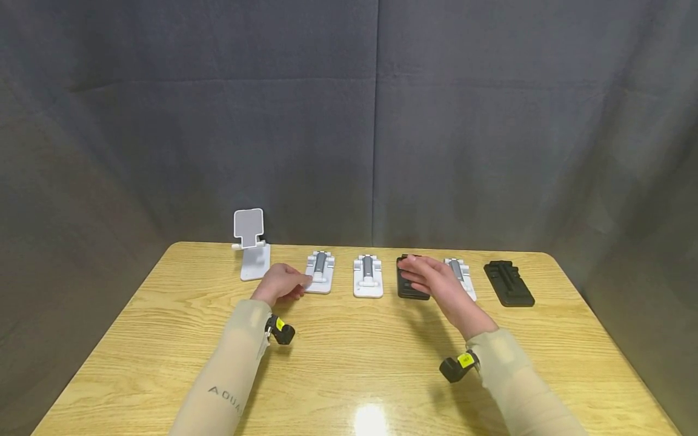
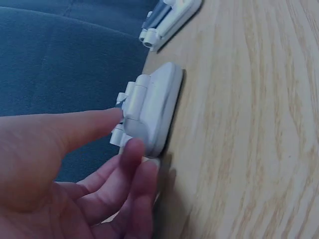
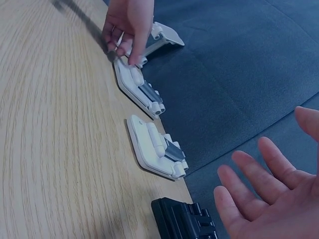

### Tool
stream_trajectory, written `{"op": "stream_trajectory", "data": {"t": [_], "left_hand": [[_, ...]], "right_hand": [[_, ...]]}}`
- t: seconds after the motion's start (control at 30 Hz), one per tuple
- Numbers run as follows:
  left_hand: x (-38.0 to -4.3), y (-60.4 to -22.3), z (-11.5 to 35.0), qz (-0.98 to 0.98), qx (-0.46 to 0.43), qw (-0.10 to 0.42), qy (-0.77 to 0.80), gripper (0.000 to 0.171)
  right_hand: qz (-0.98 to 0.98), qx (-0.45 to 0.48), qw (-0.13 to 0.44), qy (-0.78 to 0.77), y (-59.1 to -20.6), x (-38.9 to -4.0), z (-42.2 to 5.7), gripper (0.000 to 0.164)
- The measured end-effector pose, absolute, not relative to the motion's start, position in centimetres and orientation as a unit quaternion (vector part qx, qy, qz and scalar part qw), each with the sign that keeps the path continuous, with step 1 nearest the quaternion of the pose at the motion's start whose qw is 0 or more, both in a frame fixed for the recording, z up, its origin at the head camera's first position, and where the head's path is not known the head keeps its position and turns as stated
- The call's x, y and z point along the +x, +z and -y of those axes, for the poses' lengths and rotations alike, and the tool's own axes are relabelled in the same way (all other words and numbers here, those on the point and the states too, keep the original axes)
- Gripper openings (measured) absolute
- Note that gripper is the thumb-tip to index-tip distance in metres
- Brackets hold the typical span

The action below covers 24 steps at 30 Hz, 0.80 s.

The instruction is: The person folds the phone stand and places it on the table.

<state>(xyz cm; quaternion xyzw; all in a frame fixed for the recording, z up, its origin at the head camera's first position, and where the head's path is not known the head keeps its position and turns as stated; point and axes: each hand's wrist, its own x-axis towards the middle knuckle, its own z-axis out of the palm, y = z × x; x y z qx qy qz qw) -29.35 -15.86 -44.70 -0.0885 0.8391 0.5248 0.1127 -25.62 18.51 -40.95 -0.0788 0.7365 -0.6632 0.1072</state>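
Note:
Six phone stands line the far side of the table. My left hand (image 1: pixel 283 283) is at the second from the left, a folded white phone stand (image 1: pixel 320 272) with a grey pad. In the left wrist view, my thumb (image 2: pixel 94 124) overlaps its hinged part while my curled fingers (image 2: pixel 132 184) meet its near corner; together they pinch that end as the stand lies flat. My right hand (image 1: pixel 438 284) hovers with straight fingers, holding nothing, over a folded black phone stand (image 1: pixel 412 293) and partly covers a white phone stand (image 1: pixel 460 275).
An unfolded white phone stand (image 1: pixel 255 263) stands at the far left, its plate raised. Another folded white stand (image 1: pixel 368 284) lies mid-row, and a folded black one (image 1: pixel 509 284) at the right end. Dark grey cloth (image 1: pixel 305 133) hangs behind the wooden table (image 1: pixel 349 351).

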Motion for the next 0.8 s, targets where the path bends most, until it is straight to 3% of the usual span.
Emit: {"op": "stream_trajectory", "data": {"t": [0.23, 0.5, 0.67, 0.8], "left_hand": [[-29.2, -43.6, 16.6, -0.838, -0.067, 0.067, 0.538, 0.037], [-29.0, -41.1, 18.5, -0.835, -0.049, 0.005, 0.548, 0.035], [-28.8, -39.6, 19.9, -0.835, -0.076, -0.072, 0.540, 0.036], [-28.9, -39.0, 20.8, -0.830, -0.108, -0.165, 0.522, 0.033]], "right_hand": [[-0.735, -0.068, 0.106, -0.666, -41.0, -25.7, -18.6, 0.061], [-0.732, -0.055, 0.107, -0.670, -41.2, -25.8, -18.5, 0.058], [-0.731, -0.053, 0.107, -0.671, -41.2, -25.8, -18.4, 0.056], [-0.731, -0.058, 0.110, -0.671, -41.2, -25.8, -18.5, 0.059]]}}
